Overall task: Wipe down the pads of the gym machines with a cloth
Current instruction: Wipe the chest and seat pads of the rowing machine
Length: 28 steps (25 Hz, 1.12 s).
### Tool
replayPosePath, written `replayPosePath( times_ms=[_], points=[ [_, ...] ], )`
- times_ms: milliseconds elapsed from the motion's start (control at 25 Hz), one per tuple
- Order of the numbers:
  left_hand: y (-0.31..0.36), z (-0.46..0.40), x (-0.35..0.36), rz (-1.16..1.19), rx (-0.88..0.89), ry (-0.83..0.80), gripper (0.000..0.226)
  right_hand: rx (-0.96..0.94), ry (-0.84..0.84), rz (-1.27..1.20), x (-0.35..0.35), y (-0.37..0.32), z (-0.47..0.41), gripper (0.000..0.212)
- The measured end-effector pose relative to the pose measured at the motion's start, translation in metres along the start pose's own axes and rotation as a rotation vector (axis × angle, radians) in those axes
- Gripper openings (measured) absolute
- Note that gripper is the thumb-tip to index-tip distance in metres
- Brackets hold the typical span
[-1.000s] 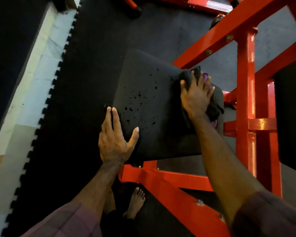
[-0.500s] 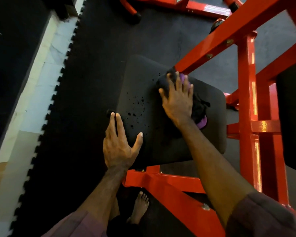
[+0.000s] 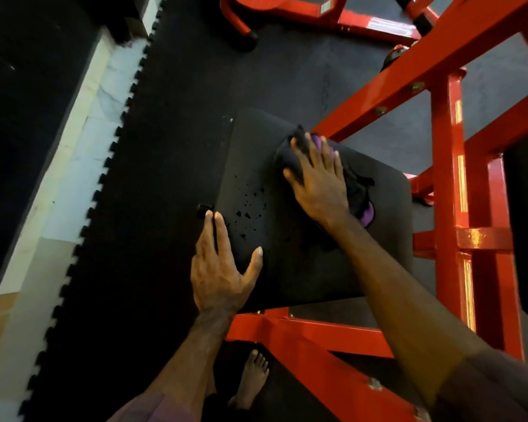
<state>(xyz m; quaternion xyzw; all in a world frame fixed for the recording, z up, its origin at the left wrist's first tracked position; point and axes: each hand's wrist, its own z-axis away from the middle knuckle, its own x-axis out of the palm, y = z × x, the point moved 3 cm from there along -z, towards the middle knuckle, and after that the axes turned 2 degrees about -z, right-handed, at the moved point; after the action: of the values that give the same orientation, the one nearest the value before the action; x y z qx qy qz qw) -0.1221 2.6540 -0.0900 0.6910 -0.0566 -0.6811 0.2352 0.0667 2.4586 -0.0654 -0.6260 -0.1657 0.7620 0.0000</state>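
Note:
A black seat pad (image 3: 302, 269) of a red gym machine fills the middle of the view, with dark wet spots (image 3: 250, 205) on its left part. My right hand (image 3: 316, 181) lies flat, fingers spread, pressing a dark cloth with purple edges (image 3: 363, 205) onto the pad's far middle. My left hand (image 3: 223, 269) rests open on the pad's near left edge, fingers straight and thumb spread onto the top. Most of the cloth is hidden under my right hand.
The red steel frame (image 3: 448, 190) rises close on the right and passes under the pad at the front (image 3: 317, 354). Another red machine base (image 3: 333, 16) lies at the top. Black rubber floor mats (image 3: 153, 166) border a pale tiled strip (image 3: 73, 153). A bare foot (image 3: 252, 379) stands below.
My right hand has slid the cloth leftward from the pad's right side to its far middle. My left hand has stayed on the pad's near left edge.

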Motion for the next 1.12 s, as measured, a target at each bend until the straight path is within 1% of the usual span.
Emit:
replayPosePath(
  times_ms=[40, 80, 120, 200, 240, 280, 320, 360, 440, 480, 520, 560, 600, 640, 680, 720, 760, 840, 880, 920, 960, 1000, 1120],
  points=[
    [0.001, 0.0, -0.001, 0.014, -0.004, -0.002, 0.1, -0.078, -0.025, 0.019, -0.001, 0.01, 0.016, 0.071],
    [0.0, 0.0, -0.001, 0.027, -0.006, -0.008, 0.101, -0.078, -0.044, 0.026, -0.003, 0.027, 0.027, 0.071],
    [0.0, -0.001, 0.0, 0.028, -0.006, -0.005, 0.101, -0.018, -0.04, 0.019, -0.007, 0.04, 0.024, 0.07],
    [-0.002, -0.001, 0.002, 0.012, 0.003, 0.003, 0.1, 0.187, 0.001, -0.067, -0.012, 0.049, -0.011, 0.066],
    [-0.002, -0.001, 0.003, 0.008, 0.011, 0.005, 0.1, 0.254, 0.023, -0.093, -0.013, 0.042, -0.032, 0.065],
    [-0.002, -0.001, 0.004, 0.005, 0.013, 0.011, 0.1, 0.261, 0.029, -0.082, -0.011, 0.029, -0.047, 0.065],
    [-0.003, -0.001, 0.004, 0.002, 0.01, 0.022, 0.099, 0.206, 0.032, -0.061, -0.007, 0.014, -0.055, 0.066],
    [-0.003, -0.001, 0.004, 0.001, 0.008, 0.031, 0.099, 0.095, 0.027, -0.046, -0.004, 0.003, -0.056, 0.067],
    [-0.002, -0.001, 0.003, 0.002, 0.008, 0.031, 0.099, -0.165, -0.015, 0.017, -0.003, 0.005, -0.031, 0.069],
    [-0.001, -0.001, 0.003, -0.002, 0.009, 0.029, 0.099, -0.252, -0.047, 0.051, -0.003, 0.017, -0.014, 0.07],
    [-0.001, -0.001, 0.003, -0.005, 0.009, 0.023, 0.099, -0.247, -0.068, 0.077, -0.004, 0.032, -0.002, 0.07],
    [-0.002, 0.0, 0.004, -0.006, 0.006, 0.021, 0.099, -0.175, -0.065, 0.068, -0.005, 0.041, -0.006, 0.07],
    [-0.002, 0.0, 0.004, -0.004, 0.004, 0.025, 0.099, -0.061, -0.05, 0.023, -0.008, 0.04, -0.02, 0.069],
    [-0.002, 0.0, 0.004, -0.004, 0.005, 0.026, 0.099, 0.064, -0.027, -0.036, -0.008, 0.031, -0.04, 0.067],
    [-0.002, 0.0, 0.004, -0.009, 0.008, 0.024, 0.098, 0.148, -0.007, -0.075, -0.009, 0.014, -0.062, 0.066],
    [-0.002, -0.001, 0.004, -0.016, 0.009, 0.023, 0.098, 0.156, -0.01, -0.077, -0.008, -0.008, -0.078, 0.066],
    [-0.003, -0.001, 0.004, -0.024, 0.007, 0.025, 0.098, 0.082, -0.028, -0.058, -0.004, -0.03, -0.086, 0.067],
    [-0.003, -0.002, 0.003, -0.023, 0.007, 0.03, 0.098, -0.186, -0.067, 0.004, 0.004, -0.054, -0.073, 0.071],
    [-0.002, -0.001, 0.002, -0.014, 0.008, 0.027, 0.098, -0.31, -0.071, 0.046, 0.007, -0.051, -0.057, 0.072],
    [-0.002, -0.001, 0.002, -0.002, 0.006, 0.023, 0.099, -0.379, -0.072, 0.078, 0.008, -0.041, -0.04, 0.073],
    [-0.002, 0.0, 0.002, 0.011, 0.004, 0.021, 0.099, -0.367, -0.067, 0.096, 0.008, -0.029, -0.032, 0.072],
    [-0.002, 0.0, 0.002, 0.018, 0.002, 0.025, 0.099, -0.302, -0.057, 0.087, 0.005, -0.023, -0.038, 0.072],
    [-0.002, -0.002, 0.003, 0.012, 0.008, 0.025, 0.099, 0.028, -0.053, -0.049, 0.002, -0.047, -0.089, 0.069]
  ],
)
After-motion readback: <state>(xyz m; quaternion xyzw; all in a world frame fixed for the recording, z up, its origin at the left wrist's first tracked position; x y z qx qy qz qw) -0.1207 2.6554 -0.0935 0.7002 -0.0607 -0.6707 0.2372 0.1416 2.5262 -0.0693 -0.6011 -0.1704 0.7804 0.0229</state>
